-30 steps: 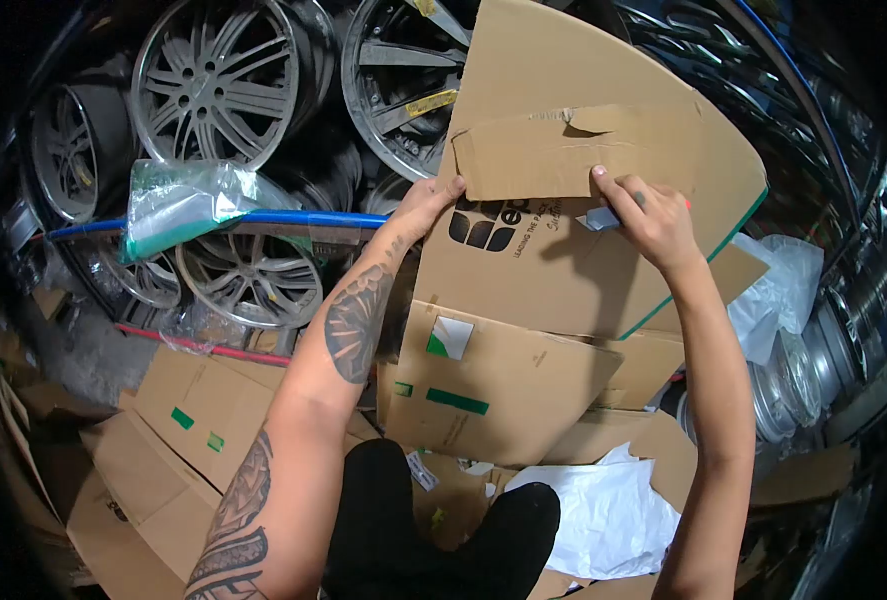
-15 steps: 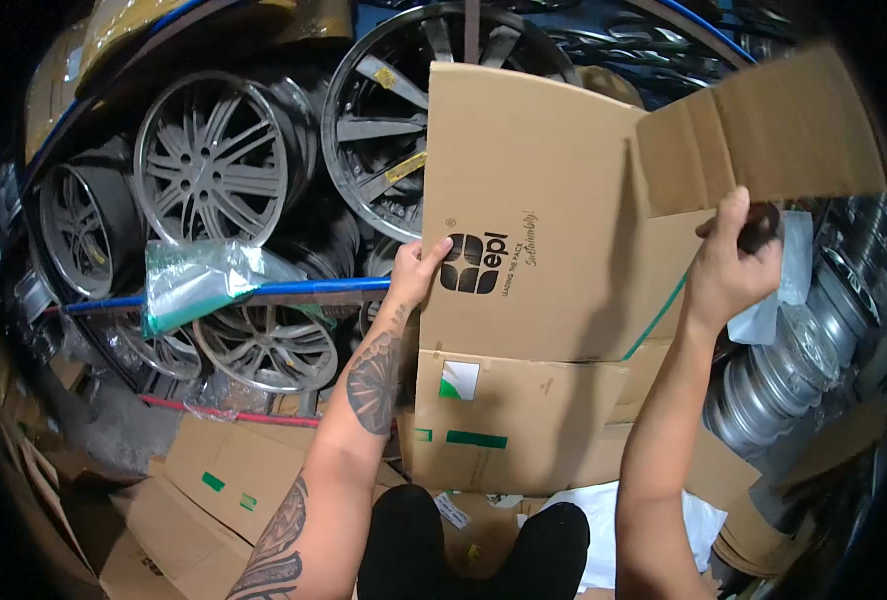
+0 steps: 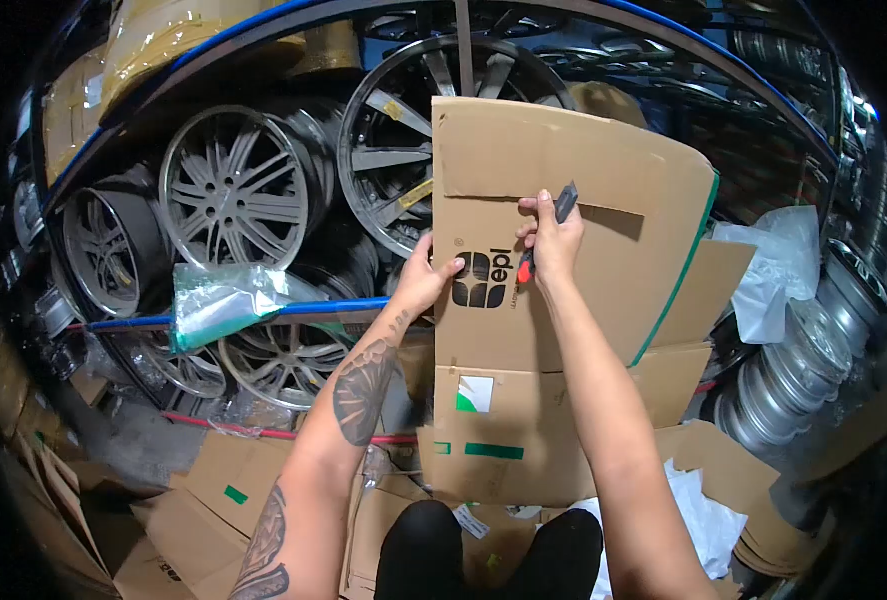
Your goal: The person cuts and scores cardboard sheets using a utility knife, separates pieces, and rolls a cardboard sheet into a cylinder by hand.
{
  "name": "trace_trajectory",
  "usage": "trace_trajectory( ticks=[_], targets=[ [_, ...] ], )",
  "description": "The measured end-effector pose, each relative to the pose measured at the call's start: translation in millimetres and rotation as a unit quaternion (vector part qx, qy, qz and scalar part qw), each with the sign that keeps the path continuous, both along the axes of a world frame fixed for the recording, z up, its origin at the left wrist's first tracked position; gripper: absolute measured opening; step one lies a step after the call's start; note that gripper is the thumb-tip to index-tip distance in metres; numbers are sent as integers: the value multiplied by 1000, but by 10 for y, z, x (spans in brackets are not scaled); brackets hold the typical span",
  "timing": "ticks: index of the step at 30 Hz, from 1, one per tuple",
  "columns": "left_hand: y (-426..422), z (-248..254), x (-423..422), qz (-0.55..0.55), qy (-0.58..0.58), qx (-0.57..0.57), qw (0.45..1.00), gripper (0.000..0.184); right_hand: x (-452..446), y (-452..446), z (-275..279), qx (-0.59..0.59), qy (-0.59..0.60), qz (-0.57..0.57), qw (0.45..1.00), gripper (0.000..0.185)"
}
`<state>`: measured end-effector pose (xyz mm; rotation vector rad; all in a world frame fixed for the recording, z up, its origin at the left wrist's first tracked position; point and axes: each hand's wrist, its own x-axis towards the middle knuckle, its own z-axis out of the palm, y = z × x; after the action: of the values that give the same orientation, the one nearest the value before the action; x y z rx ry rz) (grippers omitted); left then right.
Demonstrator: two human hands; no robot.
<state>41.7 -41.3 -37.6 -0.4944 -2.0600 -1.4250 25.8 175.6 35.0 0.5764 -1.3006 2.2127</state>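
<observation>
A large brown cardboard sheet point(image 3: 603, 300) with black "epl" print stands upright in front of me. My left hand point(image 3: 427, 280) grips its left edge, with the thumb on the front beside the logo. Across the upper part lies a cardboard flap point(image 3: 538, 150); whether it is joined to the sheet I cannot tell. My right hand point(image 3: 553, 242) is closed round a utility knife point(image 3: 565, 203), dark at its upper end and red at its lower end. Its fingers are at the flap's lower edge. Green tape point(image 3: 675, 270) runs down the sheet's right side.
Wheel rims point(image 3: 233, 185) fill a rack with a blue rail point(image 3: 338, 306) behind the sheet. More silver rims point(image 3: 788, 365) are stacked at the right, near clear plastic wrap point(image 3: 763, 265). Folded cardboard point(image 3: 213, 500) and white sheeting point(image 3: 698, 520) lie low around my legs.
My right hand has moved left from the sheet's right side to its middle. The cardboard flap it held out at the right now lies across the sheet's upper front. My left hand stays on the left edge.
</observation>
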Motion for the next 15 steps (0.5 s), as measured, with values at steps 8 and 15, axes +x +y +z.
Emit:
trace_trajectory(
  ticks=[8, 15],
  targets=[
    [491, 1418, 22, 132, 104, 28, 985, 80, -29, -17, 98, 20, -34, -36, 999, 32],
    [422, 1413, -323, 148, 167, 11, 975, 66, 5, 174, 105, 143, -71, -63, 985, 31]
  ],
)
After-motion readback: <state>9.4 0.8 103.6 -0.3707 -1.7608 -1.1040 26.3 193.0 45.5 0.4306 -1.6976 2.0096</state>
